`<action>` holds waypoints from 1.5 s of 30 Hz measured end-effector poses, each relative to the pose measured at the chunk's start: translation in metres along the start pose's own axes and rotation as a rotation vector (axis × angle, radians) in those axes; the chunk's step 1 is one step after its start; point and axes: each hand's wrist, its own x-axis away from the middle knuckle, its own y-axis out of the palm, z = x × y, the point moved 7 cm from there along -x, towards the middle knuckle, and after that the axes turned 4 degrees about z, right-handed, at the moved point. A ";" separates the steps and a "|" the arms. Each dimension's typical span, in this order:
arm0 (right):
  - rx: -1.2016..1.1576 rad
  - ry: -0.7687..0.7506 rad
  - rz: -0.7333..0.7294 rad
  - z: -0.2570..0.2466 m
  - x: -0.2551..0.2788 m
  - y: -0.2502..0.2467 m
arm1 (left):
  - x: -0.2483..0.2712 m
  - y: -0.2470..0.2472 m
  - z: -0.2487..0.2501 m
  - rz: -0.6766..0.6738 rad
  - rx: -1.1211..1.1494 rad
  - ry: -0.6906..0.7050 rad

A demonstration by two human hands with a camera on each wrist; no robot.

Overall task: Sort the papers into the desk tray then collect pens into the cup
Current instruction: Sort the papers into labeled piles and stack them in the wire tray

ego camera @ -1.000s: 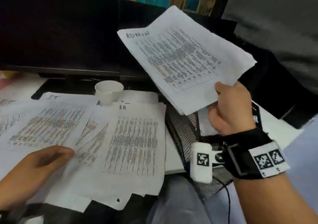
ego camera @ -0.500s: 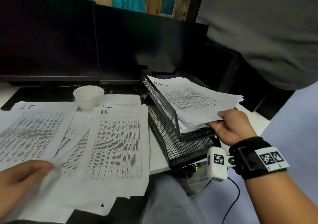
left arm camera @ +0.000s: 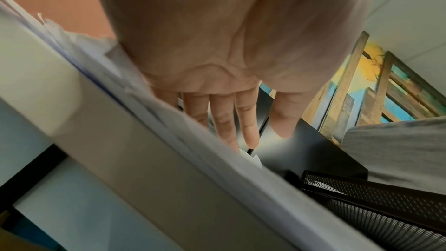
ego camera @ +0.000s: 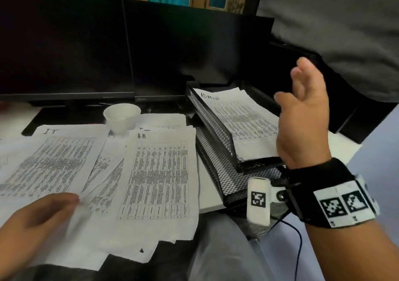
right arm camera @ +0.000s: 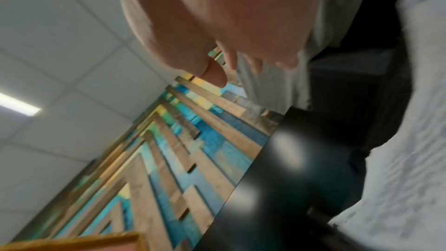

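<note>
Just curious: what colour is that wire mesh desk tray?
Black wire mesh desk tray, clearest in the head view.

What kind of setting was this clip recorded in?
Most likely an office desk: two dark monitors, a black mesh desk tray holding papers headed ADMIN, and ceiling tiles with a strip light overhead.

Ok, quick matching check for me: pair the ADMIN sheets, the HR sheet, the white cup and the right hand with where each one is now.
Things:
1. ADMIN sheets
2. HR sheet
3. white cup
4. right hand

Places:
a. raised open above the tray
b. standing in front of the monitors
c. flat on the desk beside the tray
d. in the top tier of the black mesh tray

Pairs: 1-d, 2-c, 3-b, 4-a
</note>
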 end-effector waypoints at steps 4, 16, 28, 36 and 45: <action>0.025 0.261 -0.454 0.039 0.050 0.073 | 0.027 0.018 0.071 0.037 -0.065 0.023; 0.210 0.766 -0.540 0.175 0.114 0.106 | 0.038 0.025 0.109 -0.021 -0.508 -0.035; 0.241 0.507 -0.412 0.181 0.112 0.110 | 0.031 0.023 0.098 -0.067 -0.635 -0.053; 0.408 0.466 -0.488 0.200 0.109 0.109 | 0.031 0.019 0.099 -0.049 -0.602 -0.112; 0.343 0.396 -0.459 0.191 0.095 0.100 | 0.030 0.020 0.103 -0.009 -0.575 -0.119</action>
